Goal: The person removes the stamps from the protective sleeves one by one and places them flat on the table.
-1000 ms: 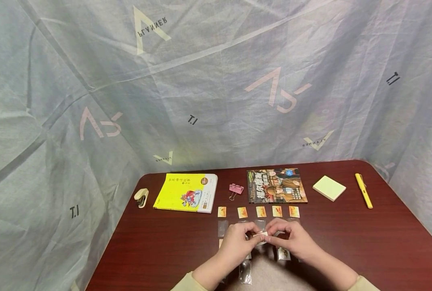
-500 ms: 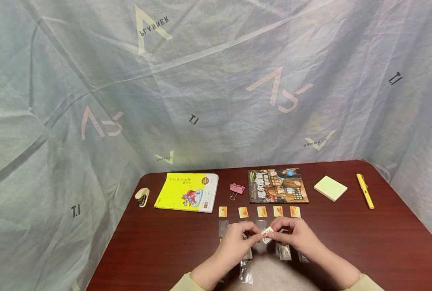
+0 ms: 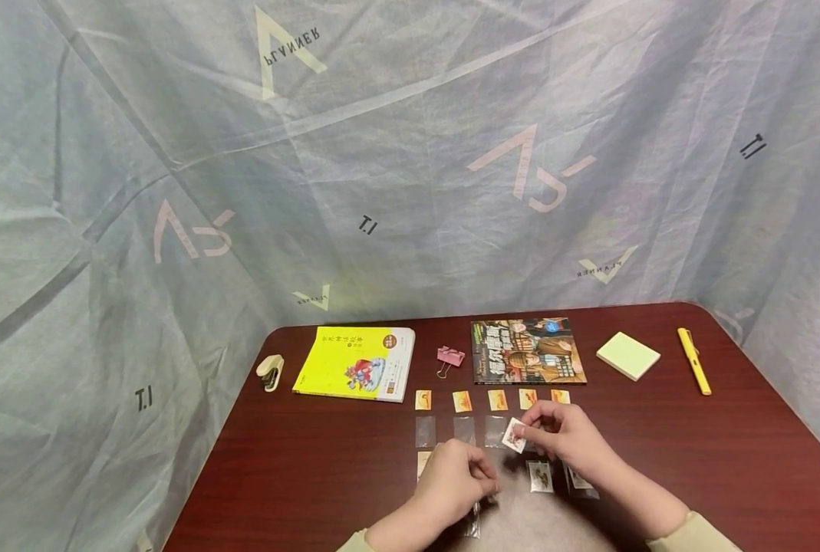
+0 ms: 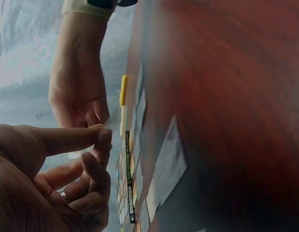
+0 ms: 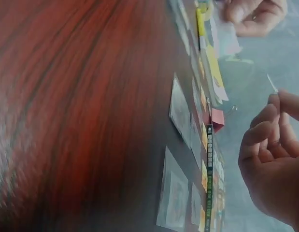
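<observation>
Between right thumb and fingertips my right hand [image 3: 571, 437] pinches a small white picture card [image 3: 515, 435], tilted over the table. In the right wrist view that card [image 5: 272, 83] shows edge-on. Lower and to the left, the left hand [image 3: 454, 481] pinches a small clear plastic sleeve [image 5: 226, 41], plainest in the right wrist view. The two hands are apart. Clear sleeves [image 3: 426, 432] lie in a row beyond the left hand. Nearer the right hand, a sleeve with a picture card in it [image 3: 539, 476] lies flat. Another sleeve [image 3: 472, 525] is partly hidden below the left hand.
Several small orange picture cards [image 3: 496, 400] form a row across the table [image 3: 299, 475]. Behind them stand a stapler [image 3: 270, 373], a yellow book [image 3: 354, 364], a pink binder clip [image 3: 449, 359], a comic-style book [image 3: 528, 351], a sticky-note pad [image 3: 627, 355] and a yellow pen [image 3: 694, 362].
The hands, together earlier at the card, have separated. My right hand has moved up and right with the card; my left has dropped lower with the sleeve.
</observation>
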### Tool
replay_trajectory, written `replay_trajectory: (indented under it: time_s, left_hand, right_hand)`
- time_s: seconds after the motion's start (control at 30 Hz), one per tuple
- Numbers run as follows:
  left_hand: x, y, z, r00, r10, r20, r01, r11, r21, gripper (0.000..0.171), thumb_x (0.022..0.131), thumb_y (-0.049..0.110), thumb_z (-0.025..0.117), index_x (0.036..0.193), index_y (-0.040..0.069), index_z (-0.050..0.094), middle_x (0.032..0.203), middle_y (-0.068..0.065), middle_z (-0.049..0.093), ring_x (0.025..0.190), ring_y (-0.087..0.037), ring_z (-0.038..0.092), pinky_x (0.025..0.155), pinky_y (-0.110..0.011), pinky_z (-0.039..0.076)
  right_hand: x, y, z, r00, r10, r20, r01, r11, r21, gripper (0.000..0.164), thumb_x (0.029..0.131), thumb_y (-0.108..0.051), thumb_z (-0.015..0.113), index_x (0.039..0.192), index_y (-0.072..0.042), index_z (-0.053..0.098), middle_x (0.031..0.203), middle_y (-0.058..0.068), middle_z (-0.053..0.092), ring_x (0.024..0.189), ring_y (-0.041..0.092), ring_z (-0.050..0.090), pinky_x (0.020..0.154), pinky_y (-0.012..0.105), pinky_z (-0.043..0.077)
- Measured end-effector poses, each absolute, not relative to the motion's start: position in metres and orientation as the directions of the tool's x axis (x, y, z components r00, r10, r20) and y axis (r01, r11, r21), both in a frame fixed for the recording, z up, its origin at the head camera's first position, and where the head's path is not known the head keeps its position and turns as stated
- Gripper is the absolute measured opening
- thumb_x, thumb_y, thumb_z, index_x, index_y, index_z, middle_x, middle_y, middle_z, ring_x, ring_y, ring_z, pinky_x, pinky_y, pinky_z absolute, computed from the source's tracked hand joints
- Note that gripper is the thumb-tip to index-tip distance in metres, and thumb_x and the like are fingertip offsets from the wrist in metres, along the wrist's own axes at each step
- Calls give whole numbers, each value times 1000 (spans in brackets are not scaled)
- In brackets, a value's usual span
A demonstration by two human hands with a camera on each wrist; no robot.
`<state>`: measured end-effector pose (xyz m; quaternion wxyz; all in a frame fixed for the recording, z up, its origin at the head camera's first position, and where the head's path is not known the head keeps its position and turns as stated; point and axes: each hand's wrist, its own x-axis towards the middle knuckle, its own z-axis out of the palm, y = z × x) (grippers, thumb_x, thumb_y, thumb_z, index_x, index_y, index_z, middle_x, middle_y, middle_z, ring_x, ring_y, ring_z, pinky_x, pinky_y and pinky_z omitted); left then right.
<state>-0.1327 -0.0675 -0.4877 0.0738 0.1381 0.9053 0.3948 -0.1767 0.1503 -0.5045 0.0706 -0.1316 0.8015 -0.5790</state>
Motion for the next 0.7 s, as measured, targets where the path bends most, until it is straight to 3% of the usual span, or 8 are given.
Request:
replay_trajectory:
  time_s: [0.2, 0.43, 0.7]
  left_hand:
    - [-122, -61, -490, -966, 253, -56, 159, 750, 642, 29, 60, 19, 83, 64, 24, 55, 51, 17, 48, 48, 1, 45, 51, -19, 36]
    - [-115, -56, -495, -950, 311, -38, 243, 808, 536, 30, 59, 17, 80, 64, 21, 51, 54, 13, 44, 52, -2, 41, 49, -19, 34]
    - [-111, -52, -503, -927, 374, -11, 336, 843, 420, 27, 57, 15, 76, 62, 23, 51, 53, 12, 44, 51, -4, 42, 47, -19, 33]
  right_hand:
    - [-174, 142, -507, -941, -336, 39, -211, 491, -845, 21, 80, -35, 72, 71, -19, 61, 61, -5, 58, 53, 3, 48, 51, 23, 42]
    - [-171, 135, -507, -903, -429, 35, -323, 621, -714, 17, 79, -26, 74, 67, -22, 61, 58, -12, 57, 52, 0, 49, 51, 21, 41]
    - [-167, 122, -511, -906, -416, 73, -393, 768, -506, 25, 71, -27, 78, 61, -26, 55, 52, -20, 48, 49, -2, 43, 48, 21, 36]
